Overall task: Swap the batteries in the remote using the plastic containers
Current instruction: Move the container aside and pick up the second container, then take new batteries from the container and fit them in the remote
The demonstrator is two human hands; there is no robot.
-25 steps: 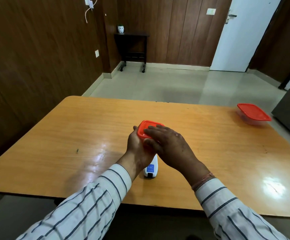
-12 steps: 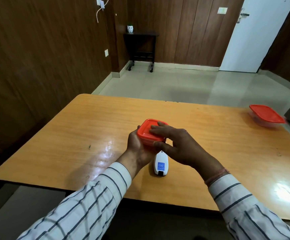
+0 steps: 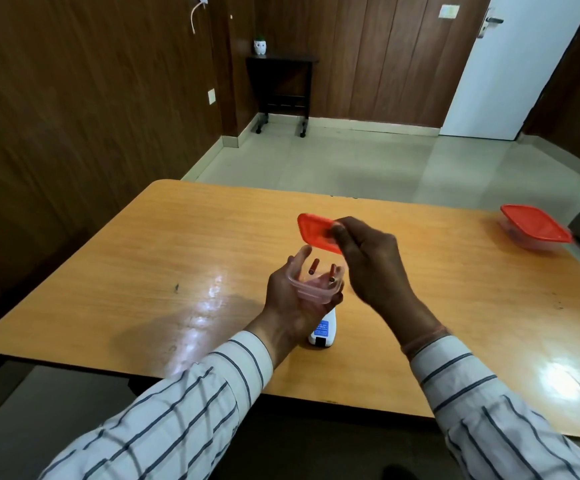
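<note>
My left hand [image 3: 290, 299] cups a small clear plastic container [image 3: 311, 289] above the table, its top uncovered. Two red batteries [image 3: 314, 266] lie inside it. My right hand [image 3: 371, 268] holds the container's red lid [image 3: 318, 233], lifted and tilted just above and behind the container. A white remote [image 3: 324, 329] with a blue label lies on the wooden table [image 3: 143, 271] directly below my left hand, partly hidden by it.
A second clear container with a red lid [image 3: 534, 230] sits closed at the table's far right edge. Beyond the table are a tiled floor, a small dark side table [image 3: 281, 81] and a white door [image 3: 510, 64].
The red lid was on the small container; my right hand has now pulled it off and raised it, exposing the batteries. The view has shifted slightly.
</note>
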